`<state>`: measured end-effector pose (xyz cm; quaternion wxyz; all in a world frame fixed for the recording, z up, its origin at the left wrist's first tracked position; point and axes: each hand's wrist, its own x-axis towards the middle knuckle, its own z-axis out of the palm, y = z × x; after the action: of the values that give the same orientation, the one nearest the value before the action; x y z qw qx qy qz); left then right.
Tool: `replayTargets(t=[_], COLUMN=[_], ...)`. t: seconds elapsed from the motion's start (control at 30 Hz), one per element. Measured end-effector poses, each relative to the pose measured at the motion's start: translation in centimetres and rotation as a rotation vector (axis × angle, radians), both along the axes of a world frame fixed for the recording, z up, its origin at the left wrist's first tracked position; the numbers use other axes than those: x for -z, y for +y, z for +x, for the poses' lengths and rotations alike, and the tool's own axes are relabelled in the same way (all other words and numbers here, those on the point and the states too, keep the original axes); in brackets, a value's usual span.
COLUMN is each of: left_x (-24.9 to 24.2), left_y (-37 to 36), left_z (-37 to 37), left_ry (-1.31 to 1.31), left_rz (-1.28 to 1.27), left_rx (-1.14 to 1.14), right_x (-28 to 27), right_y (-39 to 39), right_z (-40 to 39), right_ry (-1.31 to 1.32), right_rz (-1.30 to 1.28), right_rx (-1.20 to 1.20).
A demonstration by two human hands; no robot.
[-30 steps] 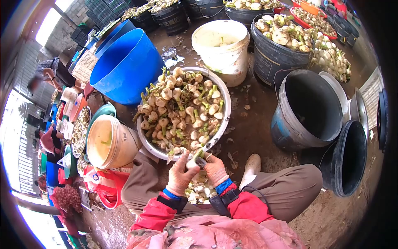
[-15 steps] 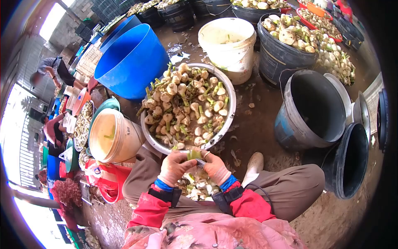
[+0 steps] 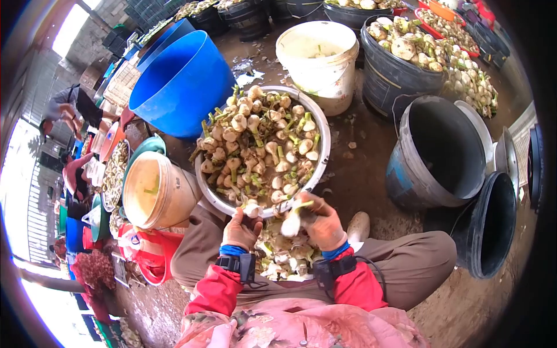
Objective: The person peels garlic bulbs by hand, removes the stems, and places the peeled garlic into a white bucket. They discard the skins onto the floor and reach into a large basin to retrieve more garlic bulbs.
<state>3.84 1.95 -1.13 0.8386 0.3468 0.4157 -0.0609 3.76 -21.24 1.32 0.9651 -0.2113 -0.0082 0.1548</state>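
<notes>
My left hand (image 3: 241, 231) is closed on a whitish garlic bulb (image 3: 252, 209) at the near rim of a round basin (image 3: 321, 174). My right hand (image 3: 325, 225) is to its right, fingers bent, with a pale piece of garlic (image 3: 291, 224) at the fingertips. That piece is blurred, and a dark shape beside the fingers is too smeared to name. Soil-stained garlic bulbs (image 3: 239, 123) with cut green stems fill the basin. Between my legs and below my hands lies a heap of white and pale green garlic trimmings (image 3: 284, 255).
A blue tub (image 3: 174, 87), a white bucket (image 3: 319, 64) and a black bucket of garlic (image 3: 394, 75) stand beyond the basin. Dark buckets (image 3: 406, 180) are on the right. A cream bucket (image 3: 152, 191) and a red bag (image 3: 145, 249) are on the left. People bend over work at far left.
My hands were together over a green stem, with a small metal edge at the right fingers. Now they are apart, the right hand farther right, and a whitish bulb shows in my left fingers.
</notes>
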Motion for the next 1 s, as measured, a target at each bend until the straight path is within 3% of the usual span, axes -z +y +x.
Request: replayTargets(t=[0.07,0.13,0.17,0.2,0.23,0.27,0.3,0.33,0.4,0.47,0.5,0.53,0.57,0.6,0.67,0.73,0.8,0.83,0.87,0.93,1.0], left_x=[2.2,5.2,0.8,0.0,-1.3,-1.5,-7.2,-8.0,-10.9,-11.2,-8.8,-6.3,-5.1,1.4,3.5,6.6,7.5,7.7,10.3,11.8,9.8], left_y=[0.2,-0.4,-3.8,-6.0,-8.7,-11.1,-14.8,-16.8,-19.5,-19.7,-19.0,-18.0,-16.9,-13.7,-10.3,-8.0,-8.0,-7.5,-6.6,-5.6,-5.6], left_z=[0.9,2.6,3.7,5.2,6.7,8.9,9.4,10.2,10.3,10.9,12.0,13.0,13.8,15.3,16.1,17.7,19.3,20.3,20.6,21.6,20.9], left_ry=[-0.003,-0.275,-0.408,-0.522,-0.605,-0.419,-0.387,-0.572,-0.657,-0.665,-0.678,-0.655,-0.553,-0.482,-0.133,0.186,0.279,0.250,0.168,0.128,0.119], left_rz=[0.011,0.007,0.179,0.784,0.679,-0.023,-0.133,-0.224,-0.397,-0.103,0.065,0.430,0.867,1.069,1.621,1.610,1.536,1.413,1.438,1.295,1.263], left_rx=[0.042,0.175,0.359,0.697,0.665,0.418,0.465,0.661,0.843,0.974,0.968,0.839,0.776,0.715,0.816,1.139,1.179,1.333,1.101,1.147,1.175], right_x=[0.7,5.5,7.9,10.8,15.4,18.3,17.6,16.2,12.0,5.0,3.5,3.7,11.5,11.5,9.8,9.8,8.5,9.2,10.3,11.3,10.5], right_y=[0.1,1.4,2.4,3.7,5.7,7.2,7.2,7.3,6.1,3.1,2.5,2.4,4.6,4.4,4.1,4.3,3.8,4.0,4.3,4.5,4.4], right_z=[0.6,0.2,-0.5,-1.4,-2.4,-2.6,-2.8,-2.7,-1.8,-0.2,0.2,0.3,-1.2,-0.8,-0.5,-0.4,0.2,0.4,0.0,-0.2,0.1], right_ry=[0.067,0.101,0.022,-0.060,-0.287,-0.527,-0.545,-0.541,-0.615,-0.754,-0.771,-0.749,-0.540,-0.176,0.018,0.078,0.107,0.104,0.104,0.112,0.195], right_rz=[-0.050,-0.570,-0.769,-0.965,-1.228,-1.481,-1.508,-1.511,-1.507,-1.502,-1.499,-1.489,-1.357,-1.365,-1.273,-1.255,-1.198,-1.201,-1.204,-1.195,-1.028], right_rx=[0.104,-0.109,-0.250,-0.396,-0.479,-0.556,-0.545,-0.509,-0.389,-0.227,-0.195,-0.196,-0.192,-0.536,-0.443,-0.477,-0.497,-0.487,-0.480,-0.450,-0.373])
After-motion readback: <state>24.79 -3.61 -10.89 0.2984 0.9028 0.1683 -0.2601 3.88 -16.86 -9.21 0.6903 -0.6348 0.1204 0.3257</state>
